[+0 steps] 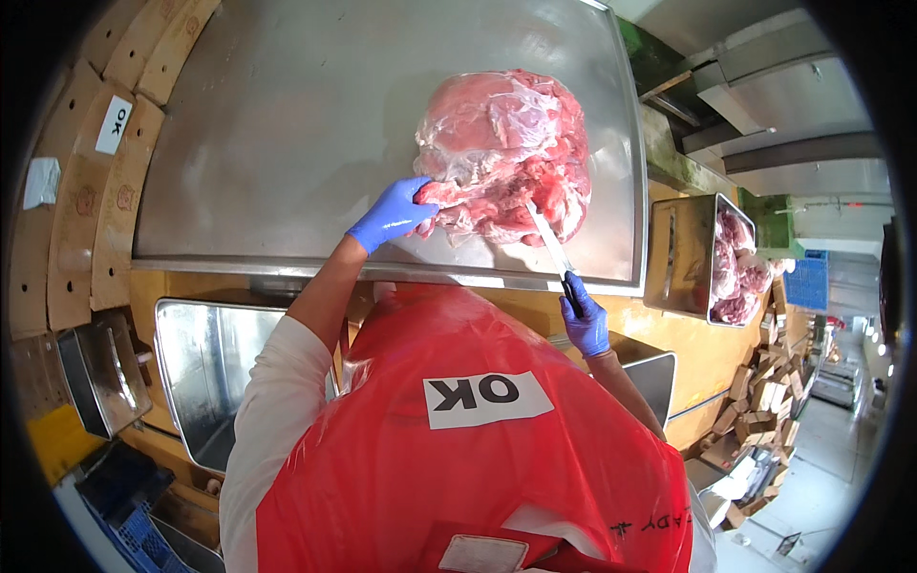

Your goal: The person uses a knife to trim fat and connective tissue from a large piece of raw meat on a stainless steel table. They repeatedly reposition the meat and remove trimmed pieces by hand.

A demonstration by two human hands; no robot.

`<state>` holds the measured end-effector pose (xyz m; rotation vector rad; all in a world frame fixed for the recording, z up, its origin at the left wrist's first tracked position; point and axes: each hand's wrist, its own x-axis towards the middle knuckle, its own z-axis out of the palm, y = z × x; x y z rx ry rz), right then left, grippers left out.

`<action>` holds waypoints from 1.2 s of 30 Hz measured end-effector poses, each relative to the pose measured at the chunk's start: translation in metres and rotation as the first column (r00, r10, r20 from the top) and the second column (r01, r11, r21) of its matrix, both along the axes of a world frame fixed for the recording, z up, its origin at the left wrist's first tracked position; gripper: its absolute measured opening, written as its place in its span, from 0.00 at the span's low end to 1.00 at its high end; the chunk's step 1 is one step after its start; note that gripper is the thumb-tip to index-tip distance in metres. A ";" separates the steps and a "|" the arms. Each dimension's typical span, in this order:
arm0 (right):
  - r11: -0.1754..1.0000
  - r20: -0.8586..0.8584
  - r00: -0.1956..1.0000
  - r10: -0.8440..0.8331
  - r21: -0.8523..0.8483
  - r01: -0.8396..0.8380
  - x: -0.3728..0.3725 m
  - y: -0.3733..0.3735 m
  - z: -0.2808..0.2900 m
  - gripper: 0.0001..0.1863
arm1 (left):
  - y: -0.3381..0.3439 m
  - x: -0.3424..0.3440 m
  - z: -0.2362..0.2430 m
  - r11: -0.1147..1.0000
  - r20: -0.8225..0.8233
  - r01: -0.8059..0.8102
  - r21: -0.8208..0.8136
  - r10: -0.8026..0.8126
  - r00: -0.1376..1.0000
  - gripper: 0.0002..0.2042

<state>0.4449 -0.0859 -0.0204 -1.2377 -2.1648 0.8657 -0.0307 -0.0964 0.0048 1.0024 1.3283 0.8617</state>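
Stainless-steel tabletop (pixel 287 124) spans the view; at it, the blue-gloved left hand (pixel 392 215) grips a flap of the raw meat (pixel 492 115), probably to steady it, while the right hand (pixel 586 325) holds a knife (pixel 556 248) by its black handle, tip at the flesh. The raw meat lies toward the front right corner, seemingly for easy reach; a meat-filled steel tub (pixel 678 253) stands beyond the right edge, cardboard boxes (pixel 72 205) past the left.

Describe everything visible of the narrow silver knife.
The narrow silver knife has a long, slim, shiny blade that looks like metal and a dark handle, partly hidden by the blue-gloved right hand gripping it. It slants away and leftward over the grey metal table, its tip end against the large pink-and-red raw meat; how deep it goes is unclear.
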 end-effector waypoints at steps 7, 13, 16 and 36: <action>0.997 0.032 0.999 -0.006 -0.074 0.008 0.004 -0.010 0.028 0.29 | 0.027 0.079 0.058 0.648 -0.638 0.303 0.698 0.372 0.674 0.30; 0.996 0.030 1.000 -0.002 -0.086 0.005 0.011 -0.021 0.071 0.28 | 0.055 0.105 0.020 0.744 -0.654 0.278 0.608 0.270 0.707 0.21; 0.990 -0.121 0.987 -0.110 -0.097 0.099 0.021 -0.034 0.072 0.28 | 0.048 0.113 0.017 0.700 -0.681 0.307 0.645 0.344 0.646 0.13; 0.939 0.006 0.976 -0.218 -0.272 0.212 0.013 -0.026 0.064 0.31 | 0.011 0.076 0.024 0.576 -0.332 -0.037 0.816 0.521 0.786 0.11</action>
